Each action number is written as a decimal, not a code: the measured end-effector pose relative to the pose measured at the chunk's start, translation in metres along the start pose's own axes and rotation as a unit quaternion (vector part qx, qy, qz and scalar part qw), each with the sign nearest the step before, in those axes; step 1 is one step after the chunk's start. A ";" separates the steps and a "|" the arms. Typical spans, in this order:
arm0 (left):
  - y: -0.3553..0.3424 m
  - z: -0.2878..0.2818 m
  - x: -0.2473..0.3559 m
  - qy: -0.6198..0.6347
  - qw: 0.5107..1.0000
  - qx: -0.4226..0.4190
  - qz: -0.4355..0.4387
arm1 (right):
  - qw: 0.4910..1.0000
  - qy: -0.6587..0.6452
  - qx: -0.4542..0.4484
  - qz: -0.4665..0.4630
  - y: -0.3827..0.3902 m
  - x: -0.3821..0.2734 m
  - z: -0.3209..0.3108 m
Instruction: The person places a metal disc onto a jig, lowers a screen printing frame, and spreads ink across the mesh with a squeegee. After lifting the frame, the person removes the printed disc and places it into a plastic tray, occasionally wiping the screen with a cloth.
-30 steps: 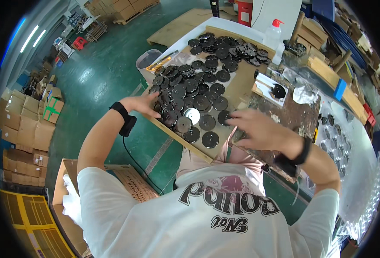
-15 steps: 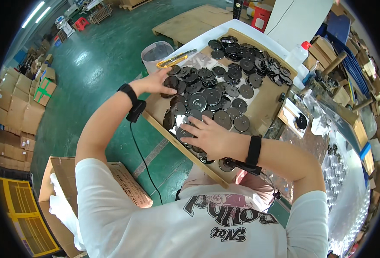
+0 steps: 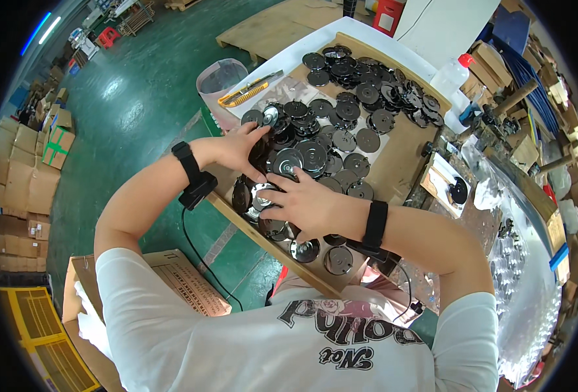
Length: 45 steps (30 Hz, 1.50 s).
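Observation:
Many glossy black round discs (image 3: 312, 157) lie in loose heaps in a shallow tray (image 3: 263, 240) with a wooden rim. My left hand (image 3: 238, 150) rests at the tray's left side, thumb and fingers spread over discs there. Close beside it, my right hand (image 3: 310, 204) lies palm down on the discs at the near side, its fingers stretched out and pointing left. The two hands almost meet at the left thumb. Neither hand is closed round a disc. Some discs under the palms are hidden.
A yellow utility knife (image 3: 242, 95) lies at the tray's far left, above a waste bin (image 3: 218, 80). On the right stand a red-capped bottle (image 3: 451, 74) and a cluttered bench with a black disc (image 3: 458, 190) on white. An open cardboard box (image 3: 187, 281) sits on the floor, lower left.
My left hand has moved nearer to the right hand, its thumb swinging toward it. My right hand has shifted slightly left. Discs near the tray's front edge now lie differently, with more showing.

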<state>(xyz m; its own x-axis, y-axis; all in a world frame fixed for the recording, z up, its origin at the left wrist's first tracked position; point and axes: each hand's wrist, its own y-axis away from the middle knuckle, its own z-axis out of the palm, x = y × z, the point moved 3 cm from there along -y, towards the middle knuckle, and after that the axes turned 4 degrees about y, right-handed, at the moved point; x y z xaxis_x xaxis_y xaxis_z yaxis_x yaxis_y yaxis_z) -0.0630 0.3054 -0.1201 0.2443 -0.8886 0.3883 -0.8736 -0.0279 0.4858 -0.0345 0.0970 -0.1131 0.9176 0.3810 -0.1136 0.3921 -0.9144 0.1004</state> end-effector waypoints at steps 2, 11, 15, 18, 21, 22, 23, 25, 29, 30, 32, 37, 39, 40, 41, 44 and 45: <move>-0.001 0.000 0.010 0.000 1.000 0.007 0.025 | 1.000 0.006 0.001 0.007 0.004 0.003 -0.001; -0.052 -0.006 0.044 0.062 0.991 0.067 0.099 | 0.990 0.104 0.067 0.065 0.036 0.038 0.001; -0.084 -0.017 0.055 0.082 0.991 0.070 0.079 | 0.990 0.078 0.041 0.111 0.047 0.059 0.004; -0.108 -0.024 0.066 0.222 0.974 0.023 0.023 | 0.985 0.082 0.056 0.142 0.054 0.077 0.001; -0.132 -0.028 0.087 0.266 0.964 0.003 0.007 | 0.979 0.074 0.041 0.184 0.066 0.096 -0.002; -0.139 -0.031 0.093 0.268 0.963 0.010 0.008 | 0.977 0.075 0.028 0.198 0.071 0.101 -0.004; -0.144 -0.032 0.100 0.273 0.962 0.011 0.003 | 0.972 0.092 0.004 0.216 0.074 0.106 -0.005; -0.150 -0.036 0.113 0.286 0.958 0.015 0.025 | 0.957 0.115 -0.058 0.260 0.081 0.111 -0.008; -0.137 -0.039 0.125 0.256 0.961 0.075 0.066 | 0.922 0.183 -0.085 0.330 0.086 0.100 -0.022; -0.126 -0.043 0.127 0.199 0.966 0.092 0.135 | 0.937 0.177 -0.052 0.296 0.090 0.089 -0.026; -0.094 -0.040 0.120 0.202 0.953 0.067 0.214 | 0.962 0.115 -0.046 0.244 0.091 0.064 -0.025; 0.015 0.009 0.101 -0.057 0.923 0.131 0.356 | 0.997 0.074 0.010 0.002 0.082 -0.017 -0.003; 0.042 0.036 0.095 -0.088 0.948 0.061 0.301 | 0.996 0.062 0.008 -0.057 0.077 -0.032 0.008; 0.050 0.049 0.093 -0.128 0.957 0.053 0.256 | 0.996 0.056 0.000 -0.069 0.075 -0.036 0.012; 0.053 0.058 0.089 -0.176 0.965 0.031 0.194 | 0.995 0.048 -0.038 -0.080 0.073 -0.038 0.018; 0.045 0.064 0.087 -0.180 0.962 0.046 0.198 | 0.994 0.091 -0.030 -0.055 0.069 -0.018 0.020; 0.039 0.063 0.087 -0.164 0.963 0.043 0.210 | 0.993 0.104 -0.034 -0.046 0.068 -0.008 0.020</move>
<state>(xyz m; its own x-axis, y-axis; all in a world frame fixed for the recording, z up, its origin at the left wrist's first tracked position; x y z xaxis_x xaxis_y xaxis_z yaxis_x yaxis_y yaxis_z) -0.1028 0.1983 -0.1169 -0.2726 -0.9259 0.2615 -0.9015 0.3408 0.2668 -0.0168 0.0290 -0.1252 0.8684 0.4891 0.0813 0.4721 -0.8658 0.1660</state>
